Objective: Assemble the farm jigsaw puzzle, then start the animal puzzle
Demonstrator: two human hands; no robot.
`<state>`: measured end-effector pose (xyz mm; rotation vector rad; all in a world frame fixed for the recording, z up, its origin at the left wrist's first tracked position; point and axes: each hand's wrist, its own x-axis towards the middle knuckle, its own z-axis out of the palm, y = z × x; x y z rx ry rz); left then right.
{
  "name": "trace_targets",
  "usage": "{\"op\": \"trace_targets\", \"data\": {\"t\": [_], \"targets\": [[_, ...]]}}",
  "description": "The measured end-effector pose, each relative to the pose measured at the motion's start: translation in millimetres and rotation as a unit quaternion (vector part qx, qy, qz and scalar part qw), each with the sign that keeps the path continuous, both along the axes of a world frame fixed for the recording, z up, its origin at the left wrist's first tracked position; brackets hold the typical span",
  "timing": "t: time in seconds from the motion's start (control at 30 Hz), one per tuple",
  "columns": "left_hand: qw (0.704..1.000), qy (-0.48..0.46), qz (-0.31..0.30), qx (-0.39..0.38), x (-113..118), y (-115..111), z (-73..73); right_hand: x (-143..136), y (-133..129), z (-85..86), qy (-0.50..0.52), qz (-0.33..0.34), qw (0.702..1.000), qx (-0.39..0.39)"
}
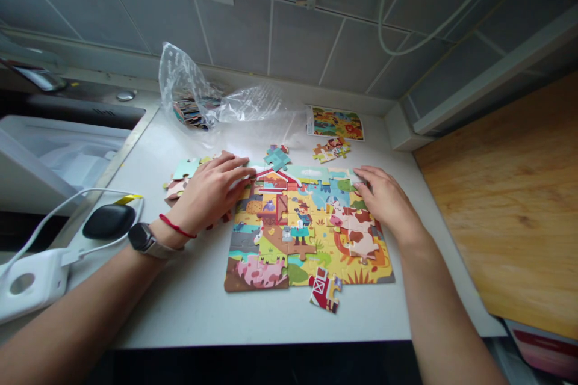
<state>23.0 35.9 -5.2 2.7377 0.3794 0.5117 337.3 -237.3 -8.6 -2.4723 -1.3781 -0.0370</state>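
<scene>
A farm-scene jigsaw puzzle (300, 216) lies on the white counter, with some joined pieces resting on top of its picture. My left hand (217, 183) is at its upper left corner, fingers stretched out over the edge. At the upper right corner, my right hand (382, 192) touches the edge with fingers extended and thumb apart. A red barn piece (324, 290) overlaps the lower edge. Teal pieces (277, 157) sit at the top edge. More loose pieces (187, 168) lie partly hidden behind my left hand.
A clear plastic bag (253, 105) with pieces inside stands at the back. Right of it are a picture card (336, 124) and several joined pieces (332, 149). A black case (109, 221), a white charger (34, 283) and a sink are left; a wooden board (510, 192) is right.
</scene>
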Motion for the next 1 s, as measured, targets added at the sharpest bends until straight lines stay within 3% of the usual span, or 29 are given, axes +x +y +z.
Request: {"op": "trace_targets", "data": {"t": [0.57,0.67,0.77,0.83,0.87,0.93,1.0], "targets": [[1.0,0.014,0.01,0.013,-1.0,4.7,-6.4,-3.9,-0.5,5.9,0.03,0.002,0.999,-0.025],[1.0,0.006,0.012,-0.005,0.3,0.7,-3.3,-7.7,2.7,12.3,0.038,-0.046,0.998,0.036],[0.994,-0.084,0.024,-0.062,1.9,-5.0,10.1,-17.7,9.6,26.3,0.037,-0.093,0.978,0.183],[0.965,-0.222,0.066,-0.12,1.9,-4.5,23.3,-28.1,15.0,34.8,0.047,-0.115,0.949,0.29],[0.934,-0.307,0.102,-0.153,1.5,-1.8,29.8,-34.1,17.6,37.5,0.06,-0.116,0.935,0.329],[0.849,-0.453,0.144,-0.231,-0.1,8.1,40.6,-46.5,22.1,39.4,0.089,-0.102,0.926,0.353],[0.789,-0.513,0.162,-0.297,-2.5,21.1,47.1,-58.5,25.9,37.9,0.105,-0.074,0.934,0.335]]}}
